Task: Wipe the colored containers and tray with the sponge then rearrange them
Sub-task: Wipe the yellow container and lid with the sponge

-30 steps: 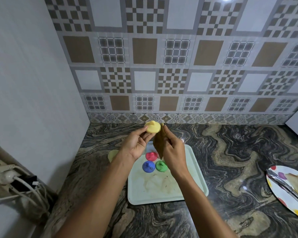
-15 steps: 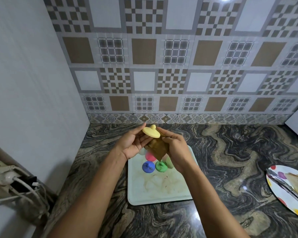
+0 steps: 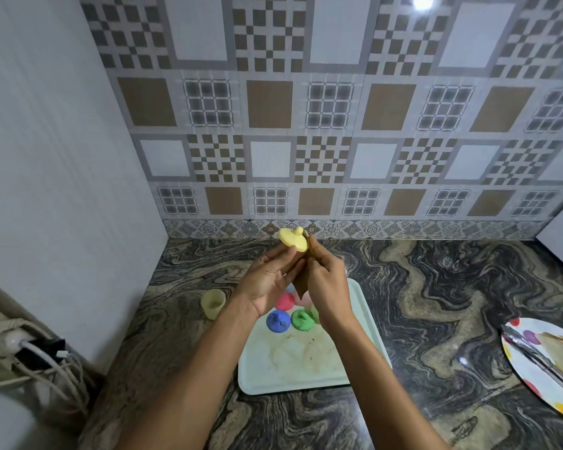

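We see a marbled counter [image 3: 436,303] bearing a stained pale tray [image 3: 306,381], with a spotted plate [image 3: 530,375] well apart at the right. Above the tray's far end, the left hand [image 3: 267,280] pinches a yellow lid [image 3: 291,240] by its lower edge, fingers nearly straight, while the right hand [image 3: 329,287] curls round a brown sponge [image 3: 301,280] that touches the lid. We find the yellow cup [image 3: 213,303] upright just left of the tray, and the blue [image 3: 277,321], green [image 3: 302,319] and red [image 3: 285,301] containers clustered on the tray under the hands.
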